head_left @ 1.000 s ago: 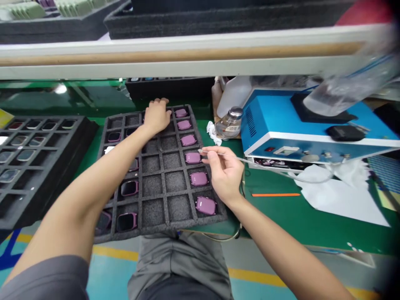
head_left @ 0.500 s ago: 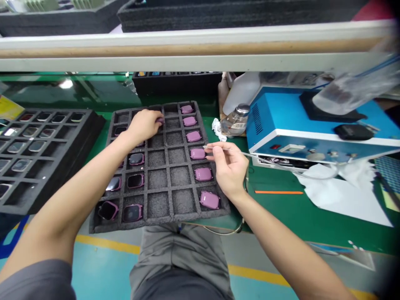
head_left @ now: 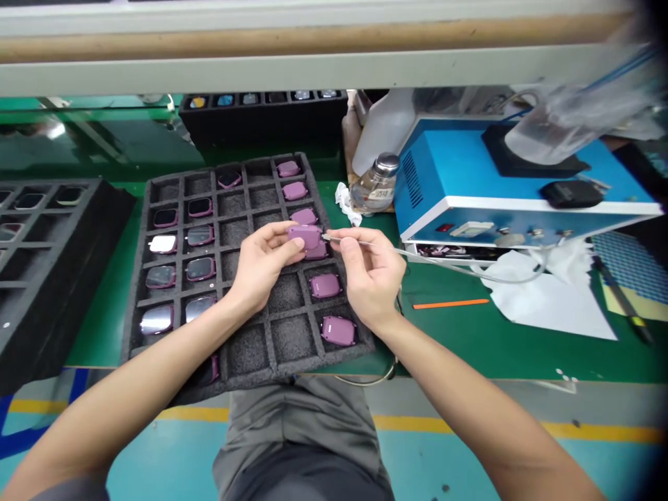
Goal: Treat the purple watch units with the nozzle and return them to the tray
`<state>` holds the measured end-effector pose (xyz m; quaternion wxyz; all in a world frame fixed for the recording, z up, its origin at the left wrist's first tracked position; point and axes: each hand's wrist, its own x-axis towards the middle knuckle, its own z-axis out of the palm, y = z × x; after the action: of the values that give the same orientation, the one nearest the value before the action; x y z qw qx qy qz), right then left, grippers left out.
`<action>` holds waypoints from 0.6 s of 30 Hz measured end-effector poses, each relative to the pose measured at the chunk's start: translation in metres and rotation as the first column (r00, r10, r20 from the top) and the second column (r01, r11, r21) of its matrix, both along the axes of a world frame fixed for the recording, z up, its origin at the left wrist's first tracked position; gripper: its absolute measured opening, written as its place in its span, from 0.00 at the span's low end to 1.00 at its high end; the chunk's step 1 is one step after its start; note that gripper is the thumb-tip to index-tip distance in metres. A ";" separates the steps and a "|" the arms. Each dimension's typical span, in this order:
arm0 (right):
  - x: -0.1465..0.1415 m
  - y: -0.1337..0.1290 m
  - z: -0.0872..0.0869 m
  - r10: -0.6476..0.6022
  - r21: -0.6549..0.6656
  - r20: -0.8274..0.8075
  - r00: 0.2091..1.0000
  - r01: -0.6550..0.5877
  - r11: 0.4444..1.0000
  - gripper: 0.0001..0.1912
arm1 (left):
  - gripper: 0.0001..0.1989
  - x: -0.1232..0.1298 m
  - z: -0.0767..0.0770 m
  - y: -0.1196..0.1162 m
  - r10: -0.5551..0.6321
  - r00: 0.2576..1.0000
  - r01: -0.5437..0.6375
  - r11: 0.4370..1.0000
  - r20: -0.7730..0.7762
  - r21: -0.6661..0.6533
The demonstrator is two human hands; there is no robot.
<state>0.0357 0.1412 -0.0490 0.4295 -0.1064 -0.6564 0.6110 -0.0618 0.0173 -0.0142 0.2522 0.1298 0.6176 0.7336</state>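
Pinched in my left hand (head_left: pixel 258 264) is a purple smartwatch case (head_left: pixel 300 236), raised over the right column of a black foam tray (head_left: pixel 284 358). My right hand (head_left: pixel 373 271) grips a thin clear tube (head_left: pixel 428 259) near its end. The tube's small tip points at the right edge of the held case; whether they touch I cannot tell. Beneath it and along that column lie other purple cases (head_left: pixel 338 330), backs up. Watches with dark screens (head_left: pixel 200 268) fill parts of the tray's left columns. My left forearm hides some compartments at the near left.
A blue machine (head_left: pixel 459 167) stands at the right behind a glass bottle (head_left: pixel 376 184) and crumpled tissue (head_left: pixel 344 203). On the green bench lie an orange stick (head_left: pixel 451 304) and white paper (head_left: pixel 563 306). Another foam tray (head_left: pixel 57 292) sits at the left. A shelf edge (head_left: pixel 313 69) runs overhead.
My left hand has come from the tray's far middle towards me and right, bringing the purple case to the tube tip. A dark-screened watch now shows where that hand was. The camera view has shifted.
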 end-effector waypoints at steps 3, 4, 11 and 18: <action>0.000 0.000 0.000 0.004 -0.009 0.007 1.000 -0.004 1.000 0.09 | 0.17 0.005 0.000 -0.001 0.009 1.000 -0.008 1.000 0.029 -0.023; 0.000 0.000 0.000 0.003 -0.011 0.010 1.000 -0.003 1.000 0.09 | 0.17 0.006 0.000 -0.001 0.008 1.000 -0.007 1.000 0.025 -0.026; -0.001 0.000 0.000 -0.008 -0.021 -0.003 1.000 0.008 1.000 0.09 | 0.17 0.007 -0.004 -0.001 0.022 0.999 -0.022 1.000 -0.031 -0.019; -0.001 0.000 0.000 -0.003 -0.031 -0.016 1.000 0.003 1.000 0.09 | 0.16 0.008 -0.005 -0.001 0.024 0.997 -0.025 1.000 -0.075 -0.015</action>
<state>0.0343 0.1413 -0.0491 0.4341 -0.1090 -0.6433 0.6212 -0.0542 0.0160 -0.0196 0.2209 0.1477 0.6340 0.7262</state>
